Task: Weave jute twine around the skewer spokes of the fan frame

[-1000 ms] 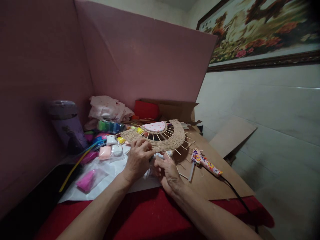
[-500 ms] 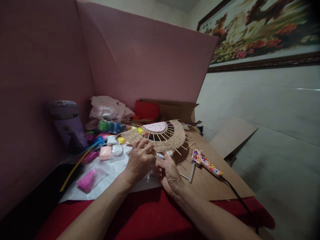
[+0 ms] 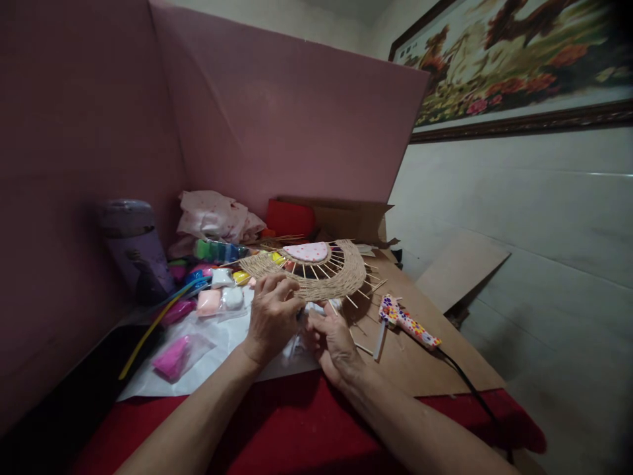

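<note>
A half-round fan of wooden sticks woven with tan twine (image 3: 341, 274), with a pink dotted centre piece (image 3: 306, 251), is held tilted above the table. My left hand (image 3: 271, 316) grips its near edge, fingers curled. Beside it, touching, my right hand (image 3: 333, 336) pinches at the same near edge; what lies between its fingers is hidden. White paper (image 3: 217, 356) is spread under both hands.
A flower-patterned glue gun (image 3: 408, 323) with a black cord lies to the right on brown cardboard (image 3: 425, 363). Packets of coloured clay (image 3: 173, 356), a purple bottle (image 3: 133, 244), pink cloth (image 3: 212, 214) and an open carton (image 3: 346, 221) crowd the left and back. Pink boards wall the corner.
Both hands have shifted only slightly at the fan's near edge; the left fingers have curled a little tighter. Nothing else has moved.
</note>
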A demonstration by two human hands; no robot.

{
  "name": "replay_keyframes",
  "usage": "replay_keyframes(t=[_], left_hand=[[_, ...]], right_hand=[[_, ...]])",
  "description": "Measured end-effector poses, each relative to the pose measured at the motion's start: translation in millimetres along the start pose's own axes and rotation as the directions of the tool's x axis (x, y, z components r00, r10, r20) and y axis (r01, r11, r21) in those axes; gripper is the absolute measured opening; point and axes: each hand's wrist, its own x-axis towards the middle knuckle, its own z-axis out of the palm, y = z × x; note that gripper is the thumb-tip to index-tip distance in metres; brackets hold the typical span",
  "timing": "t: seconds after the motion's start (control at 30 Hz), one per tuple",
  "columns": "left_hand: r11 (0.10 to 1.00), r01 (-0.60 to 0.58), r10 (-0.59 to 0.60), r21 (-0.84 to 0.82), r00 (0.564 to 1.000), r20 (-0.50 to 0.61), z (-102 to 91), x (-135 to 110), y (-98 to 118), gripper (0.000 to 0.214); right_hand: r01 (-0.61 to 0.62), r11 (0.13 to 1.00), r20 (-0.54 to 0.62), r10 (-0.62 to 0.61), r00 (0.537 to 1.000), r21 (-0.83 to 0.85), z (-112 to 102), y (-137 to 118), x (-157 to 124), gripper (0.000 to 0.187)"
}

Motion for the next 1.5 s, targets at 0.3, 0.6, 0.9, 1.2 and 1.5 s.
replay_keyframes(t=[0.3,0.6,0.9,1.2,1.5], left_hand=[[0.996,0.044,-0.055,0.083,0.990,0.130,5.1,-1.0,2.3,0.014],[0.996,0.032,-0.045,0.088,0.988,0.150,6.1,-1.2,3.0,0.011],[0.996,0.037,-0.048,0.085,0.991,0.128,7.6,-1.8,4.1,0.012],[0.996,0.036,-0.047,0.087,0.991,0.125,6.9,-2.1,4.6,0.013],[0.997,0.038,-0.046,0.068,0.993,0.113,6.5,-2.1,4.9,0.012]], right_hand=[[0.007,1.000,-0.014,-0.007,1.000,-0.014,1.2,-0.6,-2.0,0.040],[0.000,1.000,-0.006,0.000,1.000,-0.001,-0.5,1.1,-0.5,0.038],[-0.002,1.000,-0.012,0.002,1.000,-0.017,-0.1,0.6,-0.3,0.037],[0.003,1.000,0.003,-0.003,1.000,-0.002,-0.9,1.9,0.0,0.039],[-0.007,1.000,-0.011,0.007,1.000,-0.008,-0.4,1.8,0.2,0.040]])
